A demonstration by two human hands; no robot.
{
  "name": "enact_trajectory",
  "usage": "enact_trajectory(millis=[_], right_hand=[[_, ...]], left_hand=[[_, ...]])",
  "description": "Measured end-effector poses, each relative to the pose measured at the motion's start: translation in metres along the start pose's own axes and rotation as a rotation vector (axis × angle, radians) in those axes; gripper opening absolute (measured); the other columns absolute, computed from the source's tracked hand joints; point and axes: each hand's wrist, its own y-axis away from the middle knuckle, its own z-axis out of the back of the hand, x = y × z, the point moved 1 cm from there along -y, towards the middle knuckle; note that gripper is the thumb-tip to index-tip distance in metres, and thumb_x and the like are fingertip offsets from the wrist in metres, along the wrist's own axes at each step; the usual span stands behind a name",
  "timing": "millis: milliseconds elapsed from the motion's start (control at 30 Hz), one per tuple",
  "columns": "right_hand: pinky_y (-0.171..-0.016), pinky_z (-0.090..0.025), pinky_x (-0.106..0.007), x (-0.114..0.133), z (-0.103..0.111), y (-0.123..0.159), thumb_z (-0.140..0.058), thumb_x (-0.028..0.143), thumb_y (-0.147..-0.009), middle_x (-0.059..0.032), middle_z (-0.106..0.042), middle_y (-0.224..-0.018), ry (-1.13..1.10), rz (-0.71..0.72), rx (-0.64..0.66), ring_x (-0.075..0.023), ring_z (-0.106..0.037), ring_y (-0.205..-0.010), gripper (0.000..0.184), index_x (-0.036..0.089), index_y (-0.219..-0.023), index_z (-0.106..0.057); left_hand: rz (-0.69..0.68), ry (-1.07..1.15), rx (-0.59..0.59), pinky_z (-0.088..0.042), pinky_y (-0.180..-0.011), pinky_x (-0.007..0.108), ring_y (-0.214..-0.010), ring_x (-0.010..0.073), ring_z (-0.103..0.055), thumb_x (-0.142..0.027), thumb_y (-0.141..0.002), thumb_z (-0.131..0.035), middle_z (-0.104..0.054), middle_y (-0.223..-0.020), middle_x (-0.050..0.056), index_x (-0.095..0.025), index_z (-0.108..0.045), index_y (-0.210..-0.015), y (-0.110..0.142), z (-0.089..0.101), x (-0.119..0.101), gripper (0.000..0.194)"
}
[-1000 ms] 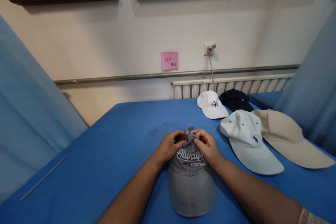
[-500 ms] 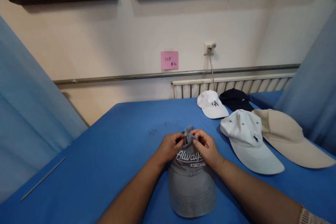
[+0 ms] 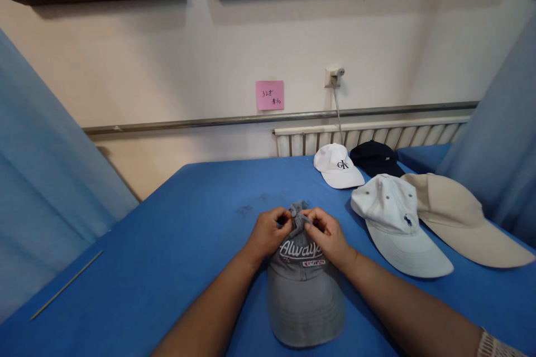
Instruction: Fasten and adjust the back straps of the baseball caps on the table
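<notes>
Grey fabric baseball cap [image 3: 306, 295] with white "Always" lettering lies at the lower centre of the frame on a blue cloth-covered counter [image 3: 176, 245], its brim toward the bottom edge. The left hand [image 3: 270, 231] and the right hand [image 3: 326, 231] both pinch the gathered fabric at its crown between thumb and fingers. Right of centre rest a white cap with black letters [image 3: 338, 166], a dark navy cap [image 3: 374, 159], a pale cap with a navy emblem [image 3: 396, 223] and a beige long-brimmed cap [image 3: 464, 215]. A thin stick [image 3: 66, 285] lies at lower left.
</notes>
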Motion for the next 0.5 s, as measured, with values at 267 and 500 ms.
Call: enact_trajectory(millis=[267, 500], right_hand=[[-0.08, -0.047, -0.032, 0.002, 0.001, -0.001, -0.056, 0.019, -0.081, -0.0073, -0.065, -0.096, 0.089, 0.134, -0.088, -0.02, -0.061, -0.089, 0.009, 0.02, -0.074, -0.051], [-0.074, -0.047, -0.029, -0.003, -0.004, -0.001, -0.056, 0.019, -0.081, -0.0043, -0.063, -0.09, 0.238, 0.169, -0.059, -0.0177, -0.059, -0.084, 0.011, 0.021, -0.073, -0.05]], left_hand=[[-0.066, -0.236, -0.07, -0.047, -0.07, 0.026, -0.073, 0.0159, -0.063, -0.022, -0.083, -0.054, -0.07, -0.079, 0.003, -0.018, -0.065, -0.079, -0.001, 0.032, -0.009, 0.012], [-0.067, -0.372, -0.091, -0.047, -0.071, 0.029, -0.075, 0.0174, -0.062, -0.023, -0.085, -0.051, -0.067, -0.081, 0.004, -0.019, -0.061, -0.084, -0.002, 0.053, -0.013, 0.011]])
